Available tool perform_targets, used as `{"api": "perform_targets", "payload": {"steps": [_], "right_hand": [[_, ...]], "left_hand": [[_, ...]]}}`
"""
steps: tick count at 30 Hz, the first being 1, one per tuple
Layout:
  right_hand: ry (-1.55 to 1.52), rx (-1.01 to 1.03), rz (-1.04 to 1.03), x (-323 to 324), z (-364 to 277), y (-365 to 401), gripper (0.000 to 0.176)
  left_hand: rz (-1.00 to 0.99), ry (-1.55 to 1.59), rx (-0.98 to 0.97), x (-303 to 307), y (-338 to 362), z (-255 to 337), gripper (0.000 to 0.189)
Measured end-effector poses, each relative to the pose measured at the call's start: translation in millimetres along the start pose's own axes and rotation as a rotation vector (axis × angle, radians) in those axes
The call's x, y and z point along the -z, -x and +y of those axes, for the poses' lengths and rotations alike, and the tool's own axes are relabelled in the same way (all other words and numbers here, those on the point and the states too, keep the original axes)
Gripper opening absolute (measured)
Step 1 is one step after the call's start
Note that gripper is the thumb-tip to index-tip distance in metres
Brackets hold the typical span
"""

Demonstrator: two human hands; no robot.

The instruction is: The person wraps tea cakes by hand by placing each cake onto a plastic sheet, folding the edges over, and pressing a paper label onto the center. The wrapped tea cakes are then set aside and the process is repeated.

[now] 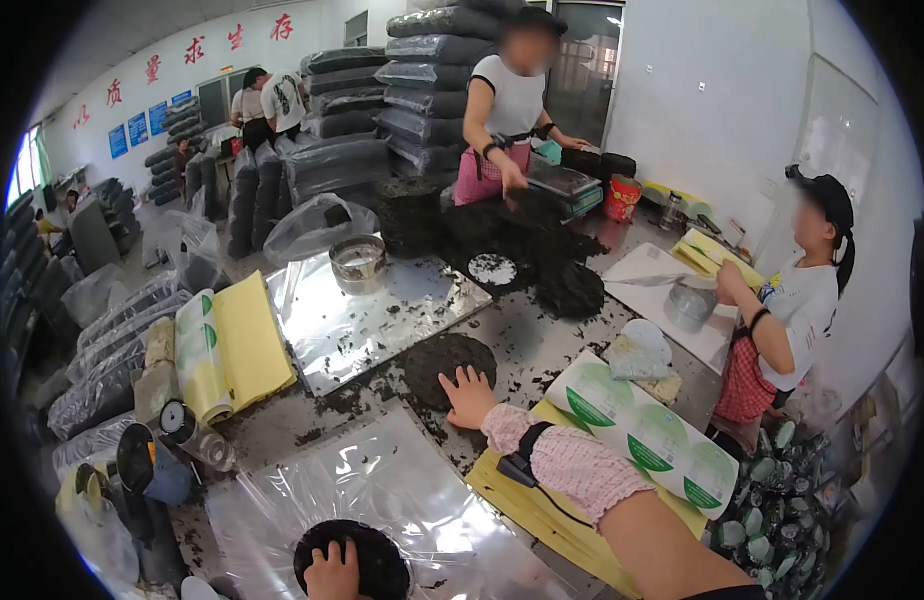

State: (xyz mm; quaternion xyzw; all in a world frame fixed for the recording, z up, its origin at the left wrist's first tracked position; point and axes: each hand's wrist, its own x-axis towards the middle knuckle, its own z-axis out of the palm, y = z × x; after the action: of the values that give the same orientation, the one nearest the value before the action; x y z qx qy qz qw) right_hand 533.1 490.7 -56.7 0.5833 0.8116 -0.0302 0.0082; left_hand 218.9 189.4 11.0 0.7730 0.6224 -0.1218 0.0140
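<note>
My left hand rests on a round, flat black cake of dried, seaweed-like material, fingers spread over its top. This cake lies on clear plastic film that covers a metal sheet near the front edge. Farther out, my right hand lies with fingers spread on the right edge of a second dark round cake, which sits on the crumb-strewn table. Beneath my right forearm are a stack of yellow paper and white sheets with green prints.
A metal ring stands on a shiny metal plate. Behind it is a heap of dark material beside a scale. One person works across the table; another at right holds yellow paper. Yellow sheets lie at left.
</note>
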Motion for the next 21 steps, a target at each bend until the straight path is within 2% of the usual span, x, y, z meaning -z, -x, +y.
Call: {"api": "perform_targets", "payload": {"steps": [3, 5, 8, 9, 11, 12, 14, 15, 17, 19, 21], "right_hand": [[0.086, -0.090, 0.007, -26, -12, -25, 0.070], [0.085, -0.119, 0.025, -22, -20, -28, 0.063], [-0.360, -0.035, 0.047, 16, -16, -15, 0.064], [-0.494, -0.021, 0.196, 24, -14, -15, 0.058], [-0.752, 0.000, 0.484, 37, -10, -8, 0.048], [-0.815, -0.081, 0.485, 56, -7, -3, 0.042], [-1.058, -0.256, 0.554, 81, -7, 2, 0.035], [-1.250, -0.338, 0.477, 83, -3, 1, 0.034], [-1.908, -0.376, 0.280, 96, -13, 11, 0.028], [-1.887, -0.208, 0.303, 110, -32, 30, 0.026], [-2.220, -0.274, 0.036, 130, -63, 44, 0.023]], "left_hand": [[-0.133, 0.127, 0.025, 39, 9, 4, 0.114], [-0.084, 0.248, 0.018, 33, 17, -1, 0.111], [0.028, 0.290, -0.042, 27, 22, -4, 0.105], [0.068, 0.284, -0.072, 26, 23, -3, 0.103], [0.087, 0.273, -0.141, 35, 26, -4, 0.085], [0.097, 0.275, -0.172, 34, 27, -5, 0.076], [0.235, 0.421, -0.165, -1, 21, -18, 0.078], [0.265, 0.503, -0.134, -2, 23, -19, 0.078], [0.307, 0.468, -0.030, 0, 26, -20, 0.079], [0.043, 0.369, -0.089, -5, 27, -17, 0.073], [0.061, 0.458, -0.047, -6, 22, -24, 0.069]]}}
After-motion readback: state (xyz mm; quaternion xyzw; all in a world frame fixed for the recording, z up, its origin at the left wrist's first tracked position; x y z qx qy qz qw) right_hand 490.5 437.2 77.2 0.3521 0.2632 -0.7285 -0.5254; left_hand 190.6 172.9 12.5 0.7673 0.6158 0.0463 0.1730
